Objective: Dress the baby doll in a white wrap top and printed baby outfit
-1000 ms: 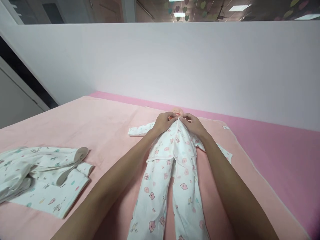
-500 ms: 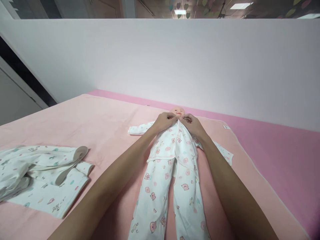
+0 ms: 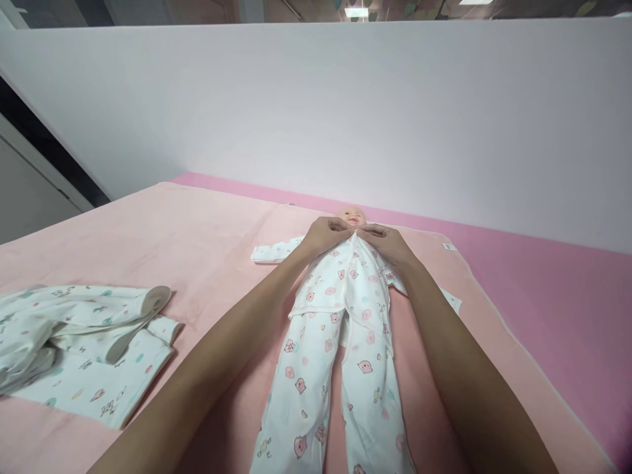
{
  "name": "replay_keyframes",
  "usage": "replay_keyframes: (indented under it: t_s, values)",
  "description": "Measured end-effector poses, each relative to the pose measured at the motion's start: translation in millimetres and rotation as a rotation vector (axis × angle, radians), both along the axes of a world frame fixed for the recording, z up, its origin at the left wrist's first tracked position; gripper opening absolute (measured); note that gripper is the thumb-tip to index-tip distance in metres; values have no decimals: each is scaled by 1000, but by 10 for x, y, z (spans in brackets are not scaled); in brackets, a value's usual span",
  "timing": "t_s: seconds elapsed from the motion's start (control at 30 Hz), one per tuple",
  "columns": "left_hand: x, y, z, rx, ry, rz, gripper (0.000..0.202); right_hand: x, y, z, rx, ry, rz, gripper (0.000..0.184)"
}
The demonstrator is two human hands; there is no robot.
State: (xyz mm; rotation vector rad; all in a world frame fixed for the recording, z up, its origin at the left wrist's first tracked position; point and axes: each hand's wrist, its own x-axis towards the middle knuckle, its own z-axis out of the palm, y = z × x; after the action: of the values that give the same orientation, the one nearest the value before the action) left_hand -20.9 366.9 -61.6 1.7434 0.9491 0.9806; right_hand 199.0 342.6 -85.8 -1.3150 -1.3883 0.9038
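Observation:
A baby doll lies on its back, its head toward the wall. It wears a white one-piece romper printed with pink animal faces, the legs stretching toward me. At the neckline, just under the doll's chin, my left hand pinches the romper's collar from the left. My right hand pinches the collar from the right, its fingertips close to those of the left. Whatever fastener may be between the fingertips is too small to make out. One sleeve lies spread out to the left; the other is partly behind my right forearm.
On the left lies a heap of white printed baby clothes with grey-beige trim. A pink blanket covers the darker pink mat. Behind the doll rises a white wall with glass above it.
My fingertips have shifted slightly at the collar, and my right hand lies flatter, with its fingers nearer the collar's middle. The view has tipped down a little.

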Motion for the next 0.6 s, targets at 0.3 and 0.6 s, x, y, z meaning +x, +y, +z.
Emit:
replay_keyframes:
  t_s: [0.3, 0.6]
  values:
    - [-9, -49, 61, -62, 19, -9, 25, -24, -12, 39, -46, 51, 16, 45]
    - [7, -29, 39, -51, 2, -17, 30, 13, 50, -53, -22, 76, 25, 41]
